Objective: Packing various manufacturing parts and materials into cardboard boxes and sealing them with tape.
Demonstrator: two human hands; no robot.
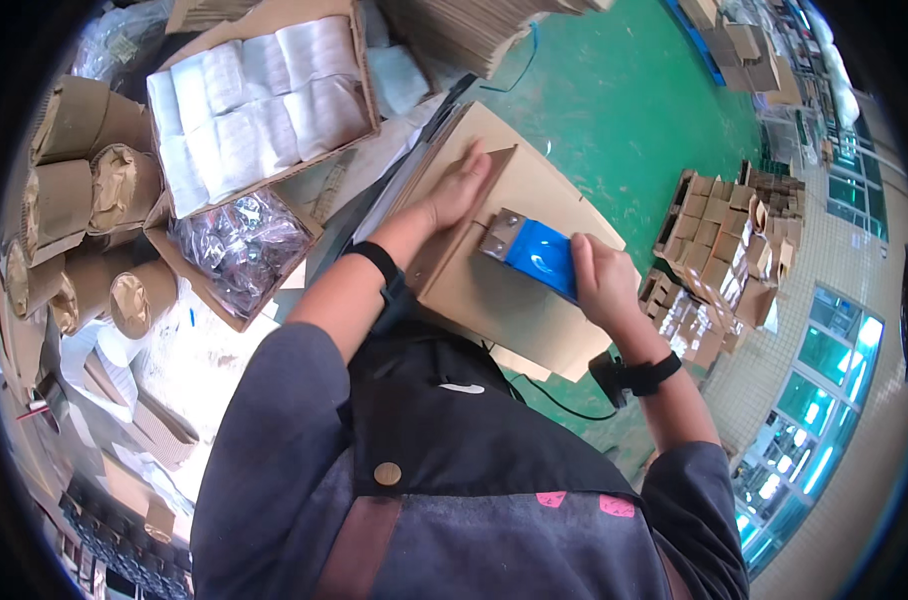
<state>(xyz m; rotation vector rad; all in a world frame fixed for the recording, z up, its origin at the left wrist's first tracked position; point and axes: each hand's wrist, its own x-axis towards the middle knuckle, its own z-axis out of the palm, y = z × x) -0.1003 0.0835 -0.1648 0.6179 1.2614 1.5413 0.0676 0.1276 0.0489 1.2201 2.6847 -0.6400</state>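
A brown cardboard box (534, 330) lies in front of me, its top flaps folded down to a seam. My left hand (461, 188) is flat against the box's left side near the far end, fingers stretched out. In my right hand (606, 278) is a blue tape dispenser (544, 255) with a riveted metal end, held over the box top close to the seam. The fingers wrapped round its far side are partly hidden. Flat cardboard sheets (469, 125) show under and beyond the box.
At the left stand an open carton of white wrapped bundles (264, 90), a carton of clear plastic bags (244, 245) and several paper-wrapped rolls (124, 190). Stacked cardboard (464, 30) rises at the back. Pallets of boxes (714, 240) sit on the green floor (614, 110) to the right.
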